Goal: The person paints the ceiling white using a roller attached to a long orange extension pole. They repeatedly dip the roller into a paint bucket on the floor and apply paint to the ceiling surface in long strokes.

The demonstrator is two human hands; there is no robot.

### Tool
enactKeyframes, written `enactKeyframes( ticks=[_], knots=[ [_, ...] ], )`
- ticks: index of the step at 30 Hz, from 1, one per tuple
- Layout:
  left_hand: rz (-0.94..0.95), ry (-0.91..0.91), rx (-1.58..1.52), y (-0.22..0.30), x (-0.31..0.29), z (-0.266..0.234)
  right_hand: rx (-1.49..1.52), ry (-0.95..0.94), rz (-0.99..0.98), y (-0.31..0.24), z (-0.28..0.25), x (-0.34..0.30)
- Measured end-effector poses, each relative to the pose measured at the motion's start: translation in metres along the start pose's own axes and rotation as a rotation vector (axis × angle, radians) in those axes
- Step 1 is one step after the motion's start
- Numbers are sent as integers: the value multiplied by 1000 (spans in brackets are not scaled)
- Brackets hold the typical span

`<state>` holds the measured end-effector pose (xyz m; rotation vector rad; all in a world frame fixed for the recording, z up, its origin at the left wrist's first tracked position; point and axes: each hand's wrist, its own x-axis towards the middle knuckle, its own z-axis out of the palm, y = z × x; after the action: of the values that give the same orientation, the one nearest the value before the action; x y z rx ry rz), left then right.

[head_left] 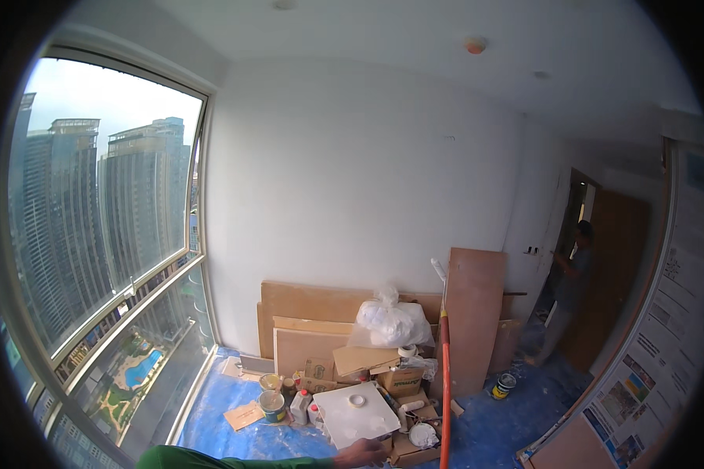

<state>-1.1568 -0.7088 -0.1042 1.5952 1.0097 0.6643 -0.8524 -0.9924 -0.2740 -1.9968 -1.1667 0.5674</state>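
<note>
My left hand (361, 452) is by the white board (352, 424).
Grip: cannot tell. Board looks stiff, light; opposite edges best.

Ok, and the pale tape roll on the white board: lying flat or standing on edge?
Lying flat: the tape roll shows its ring face and centre hole upward, against the white board.
</note>
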Motion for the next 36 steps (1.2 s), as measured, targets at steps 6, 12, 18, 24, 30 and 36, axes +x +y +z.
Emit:
enactKeyframes(
  ticks=[6, 12, 18, 24, 30, 36],
  knots=[
    [115, -11, 48, 46, -8, -19, 54, -55, -144, -137, 33, 42],
    [100, 96, -229, 58, -33, -78, 221, -162, -291, -205, 102, 52],
    [198, 289, -201, 79, -79, -171, 198, -119, -342, -312, 173, 25],
    [379, 368, -313, 78, -109, -305, 488, -181, -550, -445, 234, -12],
    [555, 435, -275, 127, -145, -472, 791, -653, -316, -475, 341, -32],
    [608, 511, -184, 174, -170, -578, 857, -783, -318, -554, 411, -15]
  ],
)
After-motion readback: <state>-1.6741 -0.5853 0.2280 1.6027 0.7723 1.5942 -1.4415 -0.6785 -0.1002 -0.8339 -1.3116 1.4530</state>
